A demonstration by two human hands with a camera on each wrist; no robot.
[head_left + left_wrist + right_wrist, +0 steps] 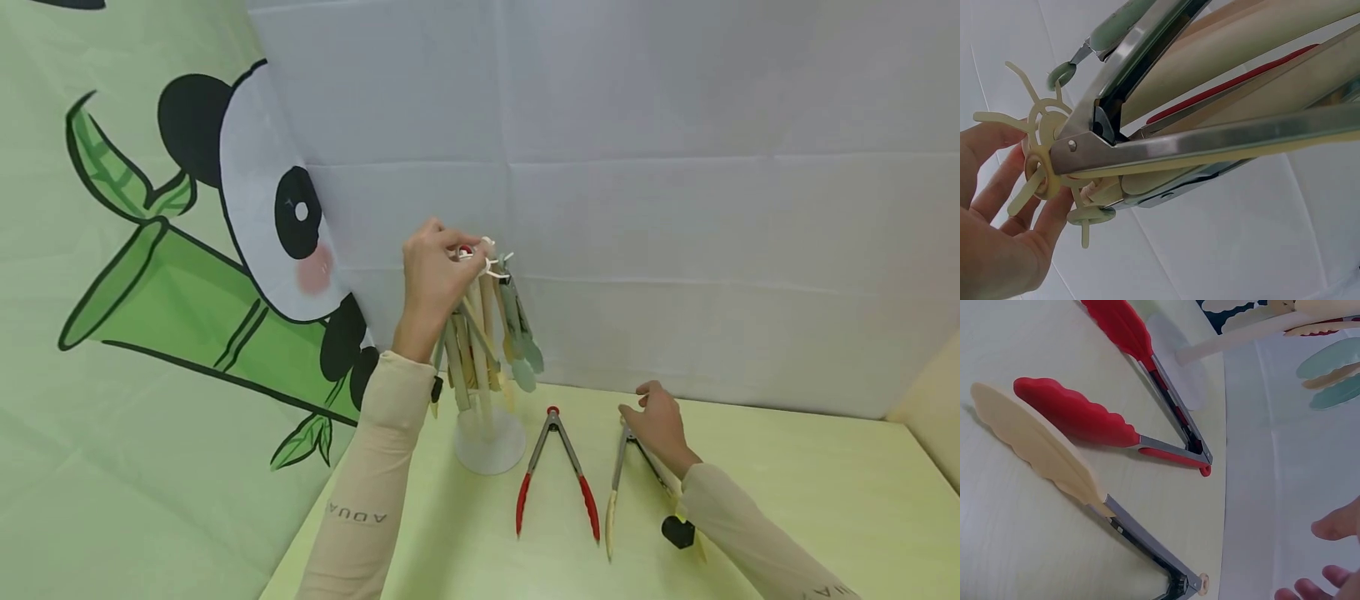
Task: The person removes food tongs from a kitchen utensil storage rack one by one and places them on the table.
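My left hand (438, 271) grips the top of a white stand (491, 443), its fingers bent about the hooks (1019, 81). Several kitchen tongs hang there, among them green ones (527, 342) and a pair with a cream edge (1210, 142) nearest the left wrist camera. On the table lie red tongs (588, 504) with spread arms. To their right are cream tongs (612, 508), also spread. Over the hinge end of the cream tongs is my right hand (662, 427), fingers loosely bent and holding nothing; the right wrist view shows it apart from them.
A light yellow table (810, 492) runs back to a pale cloth wall (697, 217). On the left hangs a green cloth with a panda and bamboo print (202, 283). A black wrist device (678, 532) sits on the right sleeve.
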